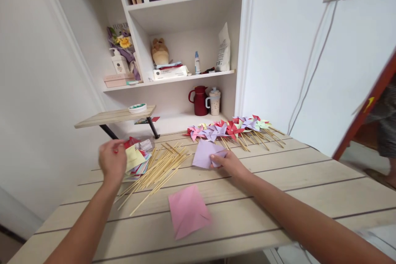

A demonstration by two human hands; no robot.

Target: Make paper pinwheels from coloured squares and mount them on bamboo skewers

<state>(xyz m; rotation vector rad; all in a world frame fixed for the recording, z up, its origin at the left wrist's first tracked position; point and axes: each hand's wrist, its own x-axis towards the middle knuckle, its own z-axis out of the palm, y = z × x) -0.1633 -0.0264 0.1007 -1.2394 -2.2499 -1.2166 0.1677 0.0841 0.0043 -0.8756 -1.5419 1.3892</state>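
My right hand (227,163) pinches the edge of a light purple paper square (204,154) above the middle of the table. My left hand (113,163) is curled closed beside a pile of coloured paper squares (134,159). A small red bit shows at its fingers, but what it is I cannot make out. Just right of the pile, thin wooden sticks (161,169) lie in a loose heap. A pink paper square (188,210) with cut lines at its corners rests nearer to me, touched by neither hand.
Several finished paper pinwheels (227,130) on sticks lie along the back right of the table (262,222). A small raised wooden shelf (114,116) bears a round white roll (137,108). Behind stand a red jug (201,101) and a speckled cup (214,102). Someone's leg shows at far right.
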